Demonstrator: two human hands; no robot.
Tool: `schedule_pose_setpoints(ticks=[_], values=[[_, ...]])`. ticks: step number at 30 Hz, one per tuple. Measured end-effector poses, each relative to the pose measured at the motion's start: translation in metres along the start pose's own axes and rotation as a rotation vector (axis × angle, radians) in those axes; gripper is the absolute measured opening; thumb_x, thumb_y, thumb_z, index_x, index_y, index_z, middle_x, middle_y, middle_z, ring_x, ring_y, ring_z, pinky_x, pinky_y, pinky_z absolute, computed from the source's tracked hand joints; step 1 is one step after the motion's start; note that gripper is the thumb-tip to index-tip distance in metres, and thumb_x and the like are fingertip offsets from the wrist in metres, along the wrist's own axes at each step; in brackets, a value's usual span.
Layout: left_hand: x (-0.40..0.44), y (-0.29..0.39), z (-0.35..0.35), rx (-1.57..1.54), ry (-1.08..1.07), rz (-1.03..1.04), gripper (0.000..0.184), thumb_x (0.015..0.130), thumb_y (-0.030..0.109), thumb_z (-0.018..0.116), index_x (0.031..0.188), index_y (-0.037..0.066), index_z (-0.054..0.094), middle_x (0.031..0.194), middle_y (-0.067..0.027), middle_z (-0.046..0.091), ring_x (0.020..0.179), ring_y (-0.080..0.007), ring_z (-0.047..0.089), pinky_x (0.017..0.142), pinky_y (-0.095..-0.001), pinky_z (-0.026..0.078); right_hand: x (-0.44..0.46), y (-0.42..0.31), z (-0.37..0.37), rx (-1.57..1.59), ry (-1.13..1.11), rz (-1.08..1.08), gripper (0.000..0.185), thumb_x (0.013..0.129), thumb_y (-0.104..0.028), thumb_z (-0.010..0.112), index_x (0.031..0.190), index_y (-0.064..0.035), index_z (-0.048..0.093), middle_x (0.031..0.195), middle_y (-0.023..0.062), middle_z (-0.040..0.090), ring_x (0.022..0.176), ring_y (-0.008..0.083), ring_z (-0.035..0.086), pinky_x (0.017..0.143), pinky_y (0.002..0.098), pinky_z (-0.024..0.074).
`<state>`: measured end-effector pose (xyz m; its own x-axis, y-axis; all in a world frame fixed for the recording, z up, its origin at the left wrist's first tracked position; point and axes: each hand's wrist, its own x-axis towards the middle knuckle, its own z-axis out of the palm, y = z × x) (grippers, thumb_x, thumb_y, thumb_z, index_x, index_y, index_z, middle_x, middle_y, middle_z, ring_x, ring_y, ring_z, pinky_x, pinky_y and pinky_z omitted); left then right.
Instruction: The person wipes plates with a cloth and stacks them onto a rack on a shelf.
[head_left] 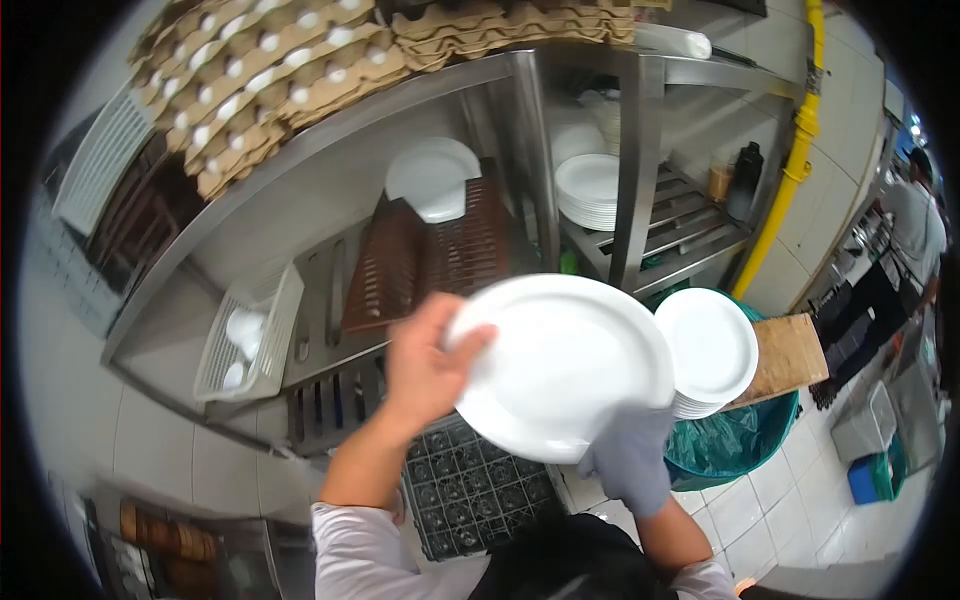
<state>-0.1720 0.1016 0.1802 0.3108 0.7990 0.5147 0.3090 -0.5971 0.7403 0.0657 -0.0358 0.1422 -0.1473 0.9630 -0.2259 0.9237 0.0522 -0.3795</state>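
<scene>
Fingers of my left hand (pixel 430 350) are clamped on the rim of a white plate (pixel 560 360), thumb over the top edge, while my right hand (pixel 632 462) (the one in the gray glove) is at the near right edge; it's blurred, so I can't tell whether those fingers are gripping or just laid against it. So the plate's up in the air between my hands, face up and a bit tilted, just beside a stack (pixel 706 345) of similar plates that looks to be sitting on a wooden board (pixel 790 362) over the green-lined bin (pixel 775 435). How far along? Hard to say, tbh. This one's in hand and not set down anywhere, and the stack beside it has a good few in it, but whether those are done or waiting I honestly couldn't tell you. More plates (pixel 588 185) are piled on the shelf behind, and another couple of white ones (pixel 432 170) stand at the brown rack (pixel 430 255). Below my arms there's a dark crate (pixel 475 490) of what look like glasses, not in either hand.
</scene>
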Motion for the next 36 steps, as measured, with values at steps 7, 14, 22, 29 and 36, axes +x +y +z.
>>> schedule_pose_setpoints(ticks=[7, 14, 22, 29, 36], values=[[-0.035, -0.014, 0.074, -0.904, -0.498, -0.164, 0.124, 0.073, 0.097, 0.018, 0.159, 0.008, 0.023, 0.163, -0.0178, 0.03, 0.149, -0.0301, 0.032, 0.121, -0.0495, 0.029, -0.046, 0.057, 0.052, 0.043, 0.829, -0.188, 0.018, 0.074, -0.01, 0.053, 0.086, 0.0025, 0.052, 0.09, 0.0255, 0.05, 0.089, 0.0449, 0.047, 0.081, 0.0547, 0.036], [-0.173, -0.036, 0.244, -0.001, -0.629, 0.598, 0.05, 0.104, 0.039, 0.059, 0.142, 0.007, 0.056, 0.135, -0.0124, 0.064, 0.112, -0.0198, 0.065, 0.1, -0.0357, 0.052, -0.121, 0.09, 0.018, 0.056, 0.986, -0.035, 0.032, 0.081, -0.013, 0.055, 0.107, 0.0047, 0.052, 0.105, 0.0272, 0.049, 0.1, 0.0461, 0.048, 0.092, 0.0525, 0.0396], [-0.141, -0.069, 0.144, 0.274, -0.595, -0.134, 0.025, 0.084, 0.0, 0.066, 0.105, 0.008, 0.076, 0.105, -0.0109, 0.075, 0.105, -0.0277, 0.068, 0.095, -0.0405, 0.051, -0.165, 0.212, 0.063, -0.26, 1.384, 0.239, 0.026, 0.079, -0.015, 0.063, 0.1, 0.0005, 0.058, 0.099, 0.023, 0.056, 0.097, 0.0441, 0.053, 0.093, 0.0514, 0.0435], [-0.06, 0.069, 0.233, 0.689, 0.218, 0.188, 0.111, 0.072, 0.041, 0.084, 0.162, 0.014, 0.024, 0.166, -0.0306, 0.006, 0.153, -0.0495, 0.008, 0.12, -0.0605, 0.014, -0.132, 0.167, 0.087, -0.213, 1.175, 0.048, 0.054, 0.062, -0.046, 0.081, 0.079, -0.0049, 0.05, 0.079, 0.0171, 0.051, 0.079, 0.038, 0.052, 0.075, 0.0479, 0.0367], [-0.106, 0.061, 0.275, 0.259, -0.954, 0.762, 0.072, 0.087, 0.043, 0.07, 0.144, 0.002, 0.05, 0.146, -0.0313, 0.047, 0.142, -0.0449, 0.04, 0.121, -0.055, 0.027, -0.167, 0.151, 0.033, -0.077, 0.723, 0.111, 0.042, 0.059, -0.042, 0.079, 0.069, -0.011, 0.053, 0.073, 0.0147, 0.054, 0.073, 0.0333, 0.054, 0.069, 0.0438, 0.036]])
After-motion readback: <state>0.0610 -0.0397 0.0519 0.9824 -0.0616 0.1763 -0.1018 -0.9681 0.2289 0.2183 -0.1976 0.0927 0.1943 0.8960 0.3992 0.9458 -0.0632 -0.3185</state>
